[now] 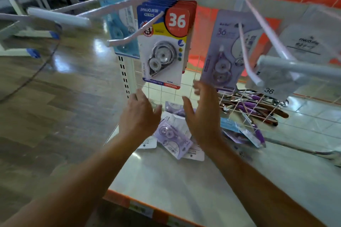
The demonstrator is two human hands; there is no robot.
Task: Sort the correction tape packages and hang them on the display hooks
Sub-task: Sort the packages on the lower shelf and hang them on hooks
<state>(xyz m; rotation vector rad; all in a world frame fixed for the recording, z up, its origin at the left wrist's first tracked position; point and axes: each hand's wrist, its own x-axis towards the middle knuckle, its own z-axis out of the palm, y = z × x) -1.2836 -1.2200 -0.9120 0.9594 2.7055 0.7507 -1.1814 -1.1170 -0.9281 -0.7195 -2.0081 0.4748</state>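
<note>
A stack of blue-and-red correction tape packages (164, 42) marked 36 hangs on a white hook (132, 33) at the centre. Just below it, my left hand (140, 116) and my right hand (201, 116) are raised with fingers apart, holding nothing. A purple package (223, 47) hangs on the hook to the right, its bottom edge close to my right fingertips. Further right hangs a grey package (295, 51), and a light blue one (120, 29) hangs behind on the left. Loose purple and white packages (173, 134) lie on the shelf under my hands.
The grey shelf (184, 186) has an orange front edge. A wire basket (258, 105) of purple and brown pens stands at the right. Long white hooks (60, 16) stick out toward me at head height on the left. Wood floor lies to the left.
</note>
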